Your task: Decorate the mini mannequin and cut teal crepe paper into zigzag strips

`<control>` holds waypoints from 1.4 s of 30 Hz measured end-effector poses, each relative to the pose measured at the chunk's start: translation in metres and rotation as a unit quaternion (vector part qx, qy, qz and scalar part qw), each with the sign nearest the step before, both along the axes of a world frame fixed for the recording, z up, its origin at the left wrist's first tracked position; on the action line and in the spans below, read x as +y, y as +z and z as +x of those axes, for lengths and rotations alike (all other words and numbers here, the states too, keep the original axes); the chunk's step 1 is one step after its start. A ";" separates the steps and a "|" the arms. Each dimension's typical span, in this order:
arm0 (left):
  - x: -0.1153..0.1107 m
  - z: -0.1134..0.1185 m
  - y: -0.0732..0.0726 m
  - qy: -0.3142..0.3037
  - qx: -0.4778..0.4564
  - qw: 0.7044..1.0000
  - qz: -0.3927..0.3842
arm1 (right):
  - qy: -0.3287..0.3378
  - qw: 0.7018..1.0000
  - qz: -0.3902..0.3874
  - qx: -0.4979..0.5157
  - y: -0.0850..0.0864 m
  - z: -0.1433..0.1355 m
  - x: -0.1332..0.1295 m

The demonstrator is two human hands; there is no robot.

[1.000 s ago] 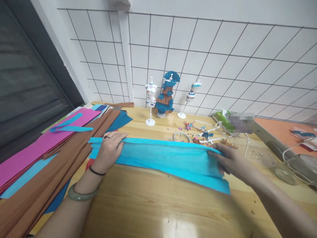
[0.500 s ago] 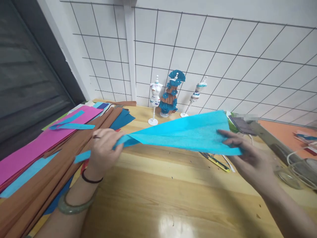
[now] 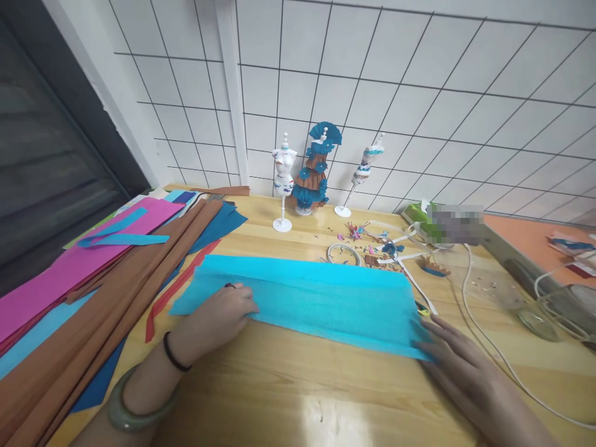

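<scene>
A long sheet of bright blue crepe paper [image 3: 307, 298] lies spread across the wooden table in front of me. My left hand [image 3: 223, 313] rests on the sheet's left part, with fingers curled at its near edge. At the sheet's right end is my right hand [image 3: 465, 366], its fingers stretched out and their tips touching the near corner, slightly blurred. Just beyond that end, a yellow-and-black cutter [image 3: 423, 309] is partly hidden by the paper and my hand.
To the left lie brown paper strips [image 3: 135, 279], pink paper [image 3: 116, 239] and a red strip [image 3: 181, 288]. A white mini mannequin [image 3: 283, 180], a dressed one [image 3: 314, 171] and a tilted one [image 3: 365, 167] stand behind. A tape roll [image 3: 343, 254] and scraps [image 3: 356, 231] lie beyond the sheet.
The blue crepe paper has come down from the air onto the table and opened from a twisted shape to a flat one. Both hands have lowered with it, and the right fingers have straightened.
</scene>
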State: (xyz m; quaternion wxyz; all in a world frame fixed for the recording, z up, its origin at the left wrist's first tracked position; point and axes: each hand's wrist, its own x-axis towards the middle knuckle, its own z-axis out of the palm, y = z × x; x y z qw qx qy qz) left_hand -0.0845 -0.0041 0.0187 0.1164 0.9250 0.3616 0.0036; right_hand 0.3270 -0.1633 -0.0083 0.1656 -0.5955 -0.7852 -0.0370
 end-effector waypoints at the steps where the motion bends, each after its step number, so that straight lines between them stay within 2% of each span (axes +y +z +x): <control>1: 0.000 0.000 0.003 -0.004 0.000 1.000 -0.011 | 0.019 1.000 0.017 -0.005 0.000 -0.004 -0.002; 4: 0.002 -0.002 0.008 -0.013 -0.003 0.999 -0.052 | 0.063 0.996 0.061 -0.015 -0.002 -0.008 -0.006; 10: 0.003 -0.007 0.009 -0.024 -0.009 0.994 -0.102 | 0.076 0.991 0.098 -0.045 -0.003 -0.020 -0.006; 18: 0.008 -0.009 0.010 -0.022 -0.031 0.989 -0.146 | 0.085 0.984 0.116 -0.104 -0.003 -0.105 0.027; 21: 0.011 -0.013 0.010 -0.021 -0.039 0.984 -0.170 | 0.073 0.981 0.117 -0.134 -0.002 -0.115 0.037; 24: 0.012 -0.016 0.011 -0.026 -0.036 0.984 -0.175 | 0.067 0.984 0.080 -0.148 -0.001 -0.102 0.039; 26: 0.011 -0.017 0.011 -0.033 -0.036 0.984 -0.173 | 0.065 0.986 0.054 -0.145 -0.002 -0.083 0.034; 29: 0.010 -0.018 0.013 -0.027 -0.043 0.984 -0.172 | 0.053 0.988 0.056 -0.137 -0.009 -0.052 0.020; 34: 0.010 -0.019 0.017 0.008 -0.056 0.980 -0.191 | -0.006 0.997 -0.014 -0.075 -0.014 -0.014 0.001; 38: 0.012 -0.019 0.021 0.029 -0.043 0.973 -0.225 | -0.021 0.997 -0.059 0.034 -0.005 -0.007 -0.001; 42: 0.015 -0.023 0.021 0.066 -0.030 0.966 -0.249 | -0.044 0.977 -0.146 0.147 0.010 -0.010 0.002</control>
